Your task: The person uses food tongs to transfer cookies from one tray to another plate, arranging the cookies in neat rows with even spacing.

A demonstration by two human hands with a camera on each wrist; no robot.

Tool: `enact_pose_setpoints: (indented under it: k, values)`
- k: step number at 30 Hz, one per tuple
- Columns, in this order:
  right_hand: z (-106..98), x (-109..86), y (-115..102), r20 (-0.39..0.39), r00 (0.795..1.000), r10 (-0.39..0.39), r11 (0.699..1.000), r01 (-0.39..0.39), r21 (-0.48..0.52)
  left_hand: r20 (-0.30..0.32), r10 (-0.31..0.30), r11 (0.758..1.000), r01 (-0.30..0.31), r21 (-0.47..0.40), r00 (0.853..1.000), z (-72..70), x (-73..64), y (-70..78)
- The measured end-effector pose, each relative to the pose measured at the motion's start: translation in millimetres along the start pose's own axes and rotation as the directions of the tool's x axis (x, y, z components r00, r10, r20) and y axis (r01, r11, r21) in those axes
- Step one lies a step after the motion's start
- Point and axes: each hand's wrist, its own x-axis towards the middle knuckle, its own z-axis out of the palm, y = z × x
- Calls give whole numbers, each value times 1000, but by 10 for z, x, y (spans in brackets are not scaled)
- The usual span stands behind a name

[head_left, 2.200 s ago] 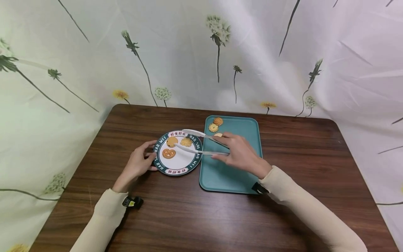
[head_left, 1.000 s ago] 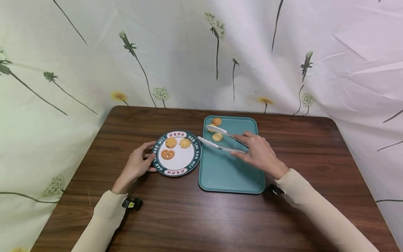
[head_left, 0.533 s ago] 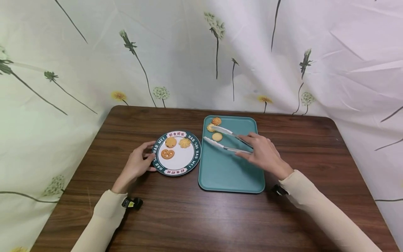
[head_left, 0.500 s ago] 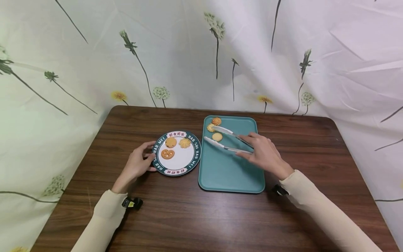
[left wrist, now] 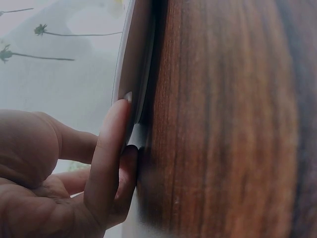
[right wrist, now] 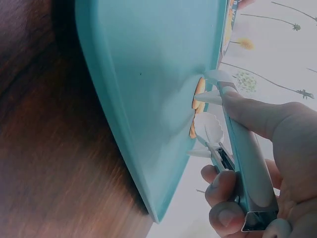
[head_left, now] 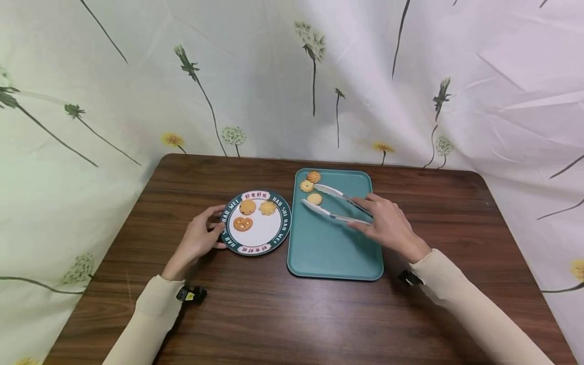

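My left hand holds the left rim of a round white plate with a dark green lettered border; in the left wrist view, fingertips meet the plate's edge just above the table. A pretzel, a round dotted cookie and a flower-shaped cookie lie on it. My right hand grips metal tongs with pale scalloped tips. The tongs are spread, their tips either side of a plain round cookie on the teal tray. A scalloped cookie and a swirl cookie lie behind it.
The tray lies right of the plate, their edges close together. Both are on a dark wooden table. Behind the table hangs a pale cloth printed with dandelions. A small black device sits at the left wrist.
The right hand has drawn the tongs from over the plate rightward to the tray, around the round cookie, their tips shifting slightly right again lately. The left hand stays at the plate.
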Motion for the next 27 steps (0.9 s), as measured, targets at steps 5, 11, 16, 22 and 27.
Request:
enact_pose_setpoints:
  k: [5,11,16,22,27]
  values:
    - [-23,-17,19,3,1000,16,1000,-16,6,-1,6,1000,-6,4,1000,3,0,-6]
    - [-43,-26,31,0,1000,19,1000,-19,3,2,1,1000,-1,3,1000,1,-3,-3]
    - [-44,-39,38,-7,1000,16,1000,-17,-4,4,2,1000,-2,6,1000,-1,-6,-2]
    - [-37,-63,49,3,1000,27,1000,-27,1,5,4,1000,-4,5,1000,-8,-8,-5]
    - [-27,-86,63,4,1000,31,1000,-31,7,2,5,1000,-5,7,1000,-7,-7,-5]
